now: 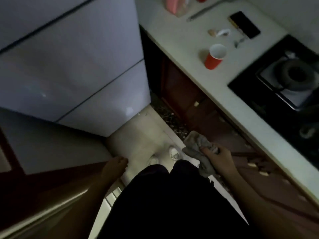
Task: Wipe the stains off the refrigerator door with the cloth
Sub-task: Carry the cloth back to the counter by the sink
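We wear dark, near-black trousers (172,200), loose at the legs, and pale white trainers (174,153) with laces (blurred in the dim light, so the details escape us). Our forearms are bare, with no sleeves reaching them, and neither our left hand (116,165) nor our right hand (218,156) is gloved.
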The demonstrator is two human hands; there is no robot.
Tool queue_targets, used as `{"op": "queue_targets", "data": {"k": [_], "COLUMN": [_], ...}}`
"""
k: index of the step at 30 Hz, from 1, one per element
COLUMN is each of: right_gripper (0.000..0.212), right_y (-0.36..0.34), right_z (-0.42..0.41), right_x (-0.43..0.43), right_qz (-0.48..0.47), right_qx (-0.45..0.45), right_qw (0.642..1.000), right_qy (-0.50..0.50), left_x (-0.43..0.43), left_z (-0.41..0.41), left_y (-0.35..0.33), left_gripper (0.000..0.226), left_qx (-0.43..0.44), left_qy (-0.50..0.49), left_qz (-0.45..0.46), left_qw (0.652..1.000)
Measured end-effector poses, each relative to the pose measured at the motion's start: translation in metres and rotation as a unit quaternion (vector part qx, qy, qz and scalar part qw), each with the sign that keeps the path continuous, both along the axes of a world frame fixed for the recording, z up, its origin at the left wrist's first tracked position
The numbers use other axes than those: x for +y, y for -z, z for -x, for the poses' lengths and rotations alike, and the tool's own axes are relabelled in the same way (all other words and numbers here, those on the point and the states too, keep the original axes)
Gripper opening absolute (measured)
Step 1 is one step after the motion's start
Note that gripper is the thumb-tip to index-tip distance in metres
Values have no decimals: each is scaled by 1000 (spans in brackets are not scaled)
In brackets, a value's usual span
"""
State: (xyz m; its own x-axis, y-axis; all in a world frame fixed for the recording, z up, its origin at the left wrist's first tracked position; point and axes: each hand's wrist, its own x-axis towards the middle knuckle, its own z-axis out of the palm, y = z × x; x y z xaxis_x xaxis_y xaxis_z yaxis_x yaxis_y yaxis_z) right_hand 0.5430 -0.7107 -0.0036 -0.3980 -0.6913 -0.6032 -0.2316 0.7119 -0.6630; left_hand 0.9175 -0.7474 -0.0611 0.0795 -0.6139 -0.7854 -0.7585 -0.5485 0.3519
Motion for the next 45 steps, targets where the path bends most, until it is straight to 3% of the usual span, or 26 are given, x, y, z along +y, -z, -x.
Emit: {"op": "queue_targets", "data": {"k": [2, 5, 10, 16, 26, 34, 37, 40, 45], "right_gripper": [18, 10, 9, 10, 16, 15, 12, 11, 13], "right_y": [1, -3, -8, -4, 4, 13, 16, 10, -1], "right_z": [-12, -29, -41, -53, -50, -17, -2, 12, 22], "right_x": [34, 84, 176, 298, 485, 573, 604, 634, 673], "right_qz": [-11, -22, -4, 32, 79, 76, 59, 34, 13], "right_qx": [13, 12, 18, -3, -11, 4, 9, 20, 37], "right_qw": [999, 994, 967, 892, 758, 664, 614, 556, 452], "right_qy": [40, 109, 254, 451, 647, 744, 787, 831, 891], "left_x": [-9, -26, -38, 2, 87, 178, 227, 300, 431], "left_z": [-8, 4, 82, 156, 229, 381, 463, 551, 666], "left_y": [18, 22, 0, -8, -8, -14, 2, 5, -10], "left_gripper": [52, 40, 36, 29, 23, 17, 22, 27, 32], "left_qx": [12, 19, 43, 41, -32, -39, -31, -5, 25], "left_qy": [53, 105, 257, 432, 471, 583, 652, 738, 899], "left_qz": [-17, -40, -16, -6, -18, -41, -43, -44, 5], "left_qw": [998, 993, 965, 901, 881, 810, 756, 673, 437]}}
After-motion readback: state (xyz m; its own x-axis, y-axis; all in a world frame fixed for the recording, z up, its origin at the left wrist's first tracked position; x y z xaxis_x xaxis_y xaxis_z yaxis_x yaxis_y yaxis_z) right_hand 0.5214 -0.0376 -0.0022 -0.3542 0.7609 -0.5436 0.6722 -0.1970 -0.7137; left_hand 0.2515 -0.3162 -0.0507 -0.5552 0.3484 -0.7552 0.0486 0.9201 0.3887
